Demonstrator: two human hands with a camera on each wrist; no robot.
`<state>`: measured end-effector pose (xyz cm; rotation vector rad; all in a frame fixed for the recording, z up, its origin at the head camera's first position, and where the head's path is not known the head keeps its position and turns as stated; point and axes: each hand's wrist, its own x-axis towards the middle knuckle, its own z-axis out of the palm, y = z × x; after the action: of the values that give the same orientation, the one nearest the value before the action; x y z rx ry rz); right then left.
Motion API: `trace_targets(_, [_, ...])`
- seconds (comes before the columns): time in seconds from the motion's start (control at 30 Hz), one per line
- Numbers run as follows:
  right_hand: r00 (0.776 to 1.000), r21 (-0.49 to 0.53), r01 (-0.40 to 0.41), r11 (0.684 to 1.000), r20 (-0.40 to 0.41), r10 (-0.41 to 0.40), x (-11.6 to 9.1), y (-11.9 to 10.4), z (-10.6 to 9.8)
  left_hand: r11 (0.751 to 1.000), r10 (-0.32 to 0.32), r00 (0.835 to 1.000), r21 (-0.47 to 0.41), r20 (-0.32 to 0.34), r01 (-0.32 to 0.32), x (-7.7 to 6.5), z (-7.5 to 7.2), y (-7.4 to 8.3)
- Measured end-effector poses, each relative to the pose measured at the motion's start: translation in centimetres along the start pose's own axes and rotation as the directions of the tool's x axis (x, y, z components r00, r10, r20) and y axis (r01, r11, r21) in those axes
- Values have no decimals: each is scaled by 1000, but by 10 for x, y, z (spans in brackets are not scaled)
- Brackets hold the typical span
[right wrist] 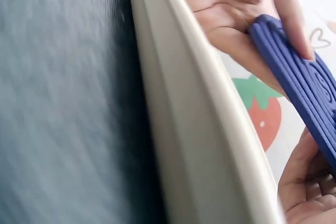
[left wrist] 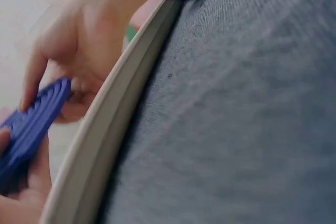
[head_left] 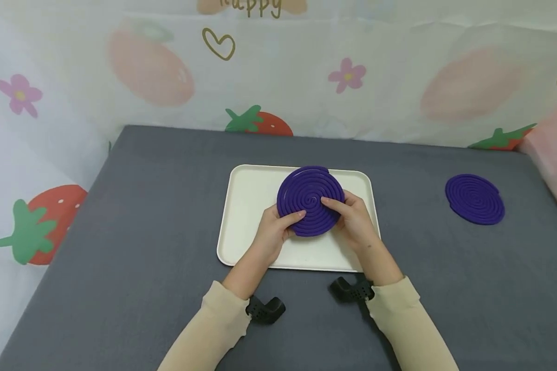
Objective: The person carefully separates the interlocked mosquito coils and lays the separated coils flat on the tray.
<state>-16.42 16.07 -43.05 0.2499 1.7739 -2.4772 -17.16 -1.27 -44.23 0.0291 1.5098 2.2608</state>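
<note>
Both hands hold a purple spiral coaster (head_left: 312, 198) by its edges, tilted above a cream tray (head_left: 248, 216). My left hand (head_left: 273, 232) pinches its lower left side, the thumb lying on the coiled top. At the lower right side my right hand (head_left: 355, 221) grips it, its thumb near the spiral's centre. The fingers beneath are mostly hidden in the head view. In the left wrist view the coaster (left wrist: 37, 124) appears edge-on between fingers and thumbs. The right wrist view shows its ridged rim and top (right wrist: 299, 85) beside the tray's wall (right wrist: 199, 114).
A second purple spiral coaster (head_left: 475, 199) lies flat on the grey tablecloth (head_left: 144, 206), right of the tray. Behind the table hangs a pale curtain (head_left: 283, 67) printed with strawberries and flowers. Each wrist wears a black camera mount (head_left: 265, 310).
</note>
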Motion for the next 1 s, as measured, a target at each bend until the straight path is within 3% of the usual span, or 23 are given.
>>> trace_targets(0.17, [1000,5,6,1000,-2,-6,2,-3,-3,999,3,1000,52,-17,-3,5,3,2])
trace_targets(0.3, [1000,24,-12,1000,17,12,-2,3,-5,996,-20,1000,81,-17,21,2,-1,-2])
trace_targets(0.57, [998,24,-20,1000,57,19,-7,7,-7,999,-19,1000,39,21,18,-3,-5,-7])
trace_targets(1.0, [997,21,-27,999,69,25,0,2,-9,1000,2,996,27,90,-5,4,-4,-4])
